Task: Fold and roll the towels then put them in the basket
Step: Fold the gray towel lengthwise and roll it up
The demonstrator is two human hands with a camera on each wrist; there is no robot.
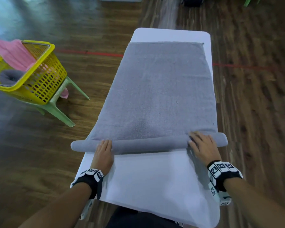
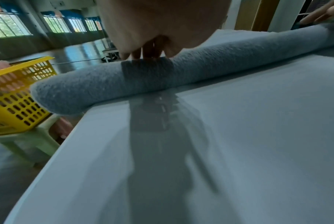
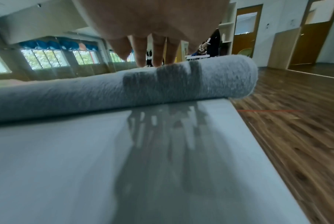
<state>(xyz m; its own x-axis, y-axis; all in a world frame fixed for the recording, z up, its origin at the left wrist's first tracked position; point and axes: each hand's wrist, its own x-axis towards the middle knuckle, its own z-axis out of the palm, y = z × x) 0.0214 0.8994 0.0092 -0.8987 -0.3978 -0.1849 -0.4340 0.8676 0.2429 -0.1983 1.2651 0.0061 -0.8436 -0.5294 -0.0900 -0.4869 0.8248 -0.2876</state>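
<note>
A grey towel [image 1: 163, 89] lies lengthwise on the white table [image 1: 155, 175], its near end wound into a roll [image 1: 148, 144] that spans the table's width. My left hand [image 1: 104, 148] presses flat on the roll's left part, fingers straight. My right hand [image 1: 200, 142] presses flat on the roll near its right end. The left wrist view shows the roll [image 2: 124, 81] under my left fingers [image 2: 150, 50]. In the right wrist view the roll's end [image 3: 229, 78] overhangs the table edge below my right fingers [image 3: 156, 51]. The yellow basket [image 1: 43, 79] stands to the left.
The basket sits tilted on a green plastic stool [image 1: 59, 106] on the wooden floor, holding a rolled grey towel [image 1: 11, 78] and a pink cloth [image 1: 13, 53]. A red line [image 1: 95, 53] crosses the floor. The towel's far end stops short of the table's far edge [image 1: 171, 32].
</note>
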